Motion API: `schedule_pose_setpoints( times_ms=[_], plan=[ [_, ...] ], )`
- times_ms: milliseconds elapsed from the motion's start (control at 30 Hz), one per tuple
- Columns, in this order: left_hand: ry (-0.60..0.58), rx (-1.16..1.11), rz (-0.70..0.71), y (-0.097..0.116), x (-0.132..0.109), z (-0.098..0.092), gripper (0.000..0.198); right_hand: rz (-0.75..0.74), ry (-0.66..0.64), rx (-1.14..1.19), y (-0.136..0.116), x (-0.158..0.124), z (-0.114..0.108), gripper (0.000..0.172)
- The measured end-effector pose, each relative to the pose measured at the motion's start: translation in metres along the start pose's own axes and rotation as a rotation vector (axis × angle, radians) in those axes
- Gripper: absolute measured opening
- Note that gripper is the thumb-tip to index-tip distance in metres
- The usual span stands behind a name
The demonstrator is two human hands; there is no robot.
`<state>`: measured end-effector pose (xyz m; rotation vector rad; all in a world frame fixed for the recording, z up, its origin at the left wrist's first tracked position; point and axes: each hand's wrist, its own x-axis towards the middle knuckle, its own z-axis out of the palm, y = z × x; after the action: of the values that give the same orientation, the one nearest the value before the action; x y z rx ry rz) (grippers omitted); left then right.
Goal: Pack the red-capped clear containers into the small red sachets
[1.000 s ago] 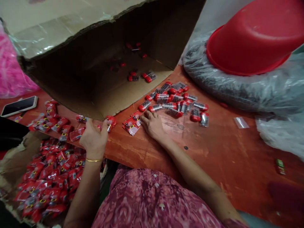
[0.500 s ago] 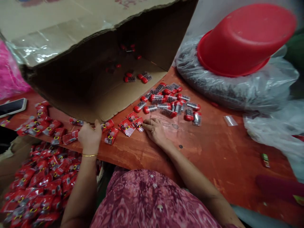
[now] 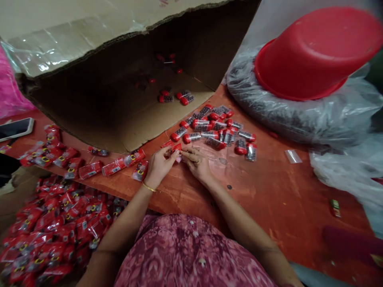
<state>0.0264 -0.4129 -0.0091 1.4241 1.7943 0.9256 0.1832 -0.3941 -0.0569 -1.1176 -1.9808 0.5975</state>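
My left hand (image 3: 160, 166) and my right hand (image 3: 197, 164) meet at the near side of the table. Their fingertips are closed on a small red printed packet (image 3: 176, 147), largely covered by the fingers. Another bit of red packet (image 3: 167, 144) shows just behind the left fingers. Beyond my right hand lies a loose pile of small clear tubes with red caps (image 3: 202, 125), dark beads inside. Left of my left hand, filled red packets (image 3: 113, 166) are strung along the table edge, one (image 3: 140, 170) close to the wrist.
A large cardboard box (image 3: 131, 127) lies on its side, several tubes inside. Below the table edge at left is a heap of filled red packets (image 3: 56, 231). A phone (image 3: 17, 129) lies far left. At right, a red bucket (image 3: 311, 59) rests upside down on a plastic bag (image 3: 248, 95).
My left hand has moved right from the packets by the box edge to meet my right hand. One filled packet now lies where it was. My right hand has stayed about in place.
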Motion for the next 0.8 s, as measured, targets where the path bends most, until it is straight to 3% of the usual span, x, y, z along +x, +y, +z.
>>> schedule_pose_setpoints(
  times_ms=[67, 167, 300, 433, 500, 700, 800],
  plan=[
    [-0.038, -0.080, -0.071, -0.002, 0.011, 0.008, 0.030, 0.004, 0.014, 0.044, -0.002, 0.003, 0.002, 0.023],
    [0.022, -0.010, -0.087, -0.007, 0.022, 0.009, 0.029, 0.072, 0.068, 0.129, -0.004, 0.007, 0.006, 0.020],
    [0.109, 0.041, -0.068, -0.011, 0.029, 0.007, 0.034, 0.286, 0.137, 0.319, -0.008, 0.012, 0.014, 0.028],
    [0.091, -0.042, -0.134, -0.012, 0.033, 0.008, 0.041, 0.471, 0.081, 0.573, -0.012, 0.021, 0.016, 0.028],
    [0.074, -0.028, -0.133, -0.011, 0.034, 0.009, 0.042, 0.519, 0.116, 0.663, -0.011, 0.026, 0.014, 0.028],
    [0.156, 0.389, 0.143, -0.001, 0.028, 0.003, 0.050, 0.525, 0.212, 0.679, -0.009, 0.033, 0.000, 0.023],
    [0.086, 0.553, 0.229, 0.003, 0.024, -0.001, 0.044, 0.504, 0.200, 0.674, -0.014, 0.030, -0.004, 0.023]
  ],
)
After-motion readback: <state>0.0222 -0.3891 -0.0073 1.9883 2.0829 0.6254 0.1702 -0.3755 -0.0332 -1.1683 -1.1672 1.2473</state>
